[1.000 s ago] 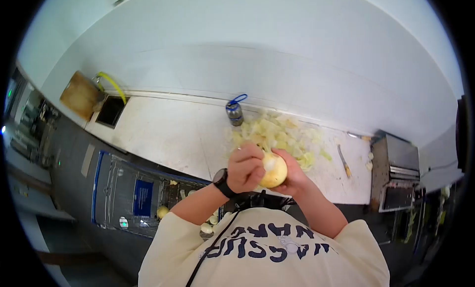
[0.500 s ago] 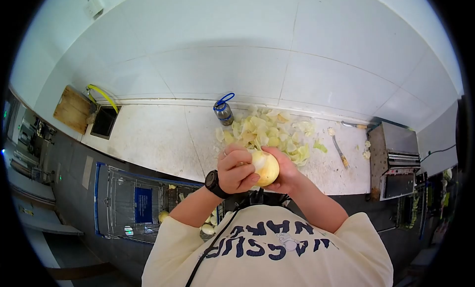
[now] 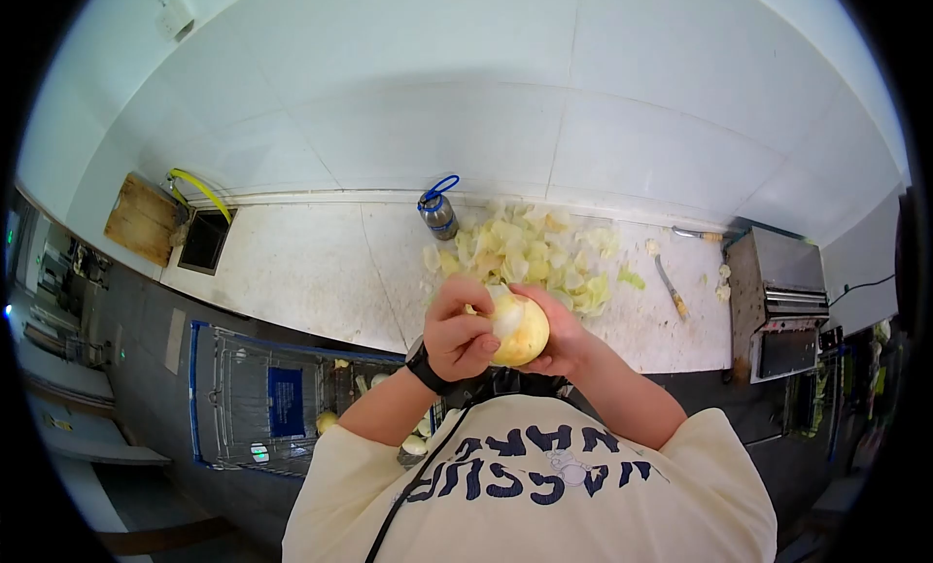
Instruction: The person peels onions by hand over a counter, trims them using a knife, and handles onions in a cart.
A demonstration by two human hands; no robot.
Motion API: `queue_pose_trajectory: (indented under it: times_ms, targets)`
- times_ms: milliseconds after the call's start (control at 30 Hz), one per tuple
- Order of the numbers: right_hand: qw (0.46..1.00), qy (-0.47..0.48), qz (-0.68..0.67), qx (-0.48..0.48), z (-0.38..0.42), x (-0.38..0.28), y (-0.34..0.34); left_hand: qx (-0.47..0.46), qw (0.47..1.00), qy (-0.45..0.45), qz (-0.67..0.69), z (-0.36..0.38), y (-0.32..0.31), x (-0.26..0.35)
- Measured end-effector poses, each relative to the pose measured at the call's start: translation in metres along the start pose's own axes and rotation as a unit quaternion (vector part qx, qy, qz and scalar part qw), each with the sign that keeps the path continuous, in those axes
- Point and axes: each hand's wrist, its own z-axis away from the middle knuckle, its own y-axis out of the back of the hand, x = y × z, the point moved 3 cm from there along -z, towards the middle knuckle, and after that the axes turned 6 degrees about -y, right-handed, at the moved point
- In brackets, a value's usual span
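Observation:
A large, round, pale yellow onion point(image 3: 523, 335) with a whitish patch on its left side is held up in front of my chest, above the counter's front edge. My right hand point(image 3: 559, 338) cups it from the right, fingers wrapped round its back and side. On the other side, my left hand point(image 3: 457, 328), with a black watch point(image 3: 423, 367) at the wrist, has its fingers curled and pinched against the onion's skin. Whether a loose strip lies between those fingertips is hidden. Behind the onion, a heap of pale yellow-green peels point(image 3: 530, 247) spreads over the white counter point(image 3: 292, 262).
A bottle with a blue loop point(image 3: 439, 218) stands left of the peels. Two knives, one curved point(image 3: 669, 286) and one farther back point(image 3: 698, 235), lie to the right, near a metal appliance point(image 3: 775, 291). A blue-edged cart point(image 3: 253, 398) holding onions stands below left, a sink point(image 3: 204, 240) far left.
The fingers of my left hand have drawn up and in a little on the onion's left side. My right hand keeps its hold. The whole view has shifted slightly.

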Motion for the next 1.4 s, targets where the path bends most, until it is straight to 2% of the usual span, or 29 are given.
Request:
queue_pose_trajectory:
  times_ms: [133, 233, 333, 433, 533, 633, 733, 833, 933, 1067, 1167, 1267, 1367, 1400]
  targets:
    - [1.0, -0.007, -0.012, -0.018, -0.002, 0.0, 0.001, -0.043, 0.995, 0.075, 0.04, -0.005, 0.001, -0.002]
    - [0.999, 0.008, -0.027, -0.034, -0.003, 0.0, 0.0, 0.006, 0.993, 0.092, 0.08, -0.001, 0.002, -0.005]
    - [0.993, 0.047, -0.11, -0.021, -0.007, 0.005, -0.004, 0.105, 0.986, 0.104, 0.071, 0.002, 0.0, -0.005]
    - [0.987, 0.107, -0.122, 0.02, -0.004, 0.006, -0.016, 0.196, 0.971, 0.126, 0.054, 0.008, 0.004, -0.013]
    - [0.978, 0.133, -0.159, 0.015, -0.007, 0.01, -0.01, 0.245, 0.955, 0.163, 0.036, 0.013, 0.008, -0.015]
    - [0.968, 0.146, -0.191, -0.078, -0.007, 0.01, -0.006, 0.267, 0.95, 0.16, 0.013, 0.013, 0.011, -0.016]
    - [0.945, 0.149, -0.173, -0.233, -0.007, 0.01, -0.003, 0.281, 0.94, 0.192, -0.035, 0.011, 0.017, -0.023]
    - [0.937, 0.188, -0.183, -0.229, 0.006, 0.003, 0.0, 0.32, 0.913, 0.241, -0.077, 0.007, 0.039, -0.045]
    - [0.943, 0.252, -0.158, -0.149, 0.007, -0.005, 0.011, 0.08, 0.956, 0.175, -0.22, 0.016, 0.05, -0.093]
    - [0.943, 0.286, -0.149, -0.085, 0.01, -0.007, 0.016, -0.078, 0.893, 0.254, -0.362, 0.009, 0.034, -0.103]
    - [0.947, 0.306, -0.09, -0.043, 0.014, -0.008, 0.015, -0.089, 0.917, 0.166, -0.352, -0.005, 0.031, -0.1]
    - [0.935, 0.353, -0.004, -0.03, 0.017, -0.009, 0.02, -0.027, 0.972, 0.074, -0.223, -0.026, 0.009, -0.053]
    - [0.907, 0.42, 0.021, -0.005, 0.025, -0.007, 0.007, -0.074, 0.973, -0.026, -0.218, -0.031, -0.019, -0.011]
    - [0.91, 0.414, 0.022, -0.011, 0.026, -0.006, 0.004, -0.062, 0.972, -0.043, -0.222, -0.027, -0.021, -0.012]
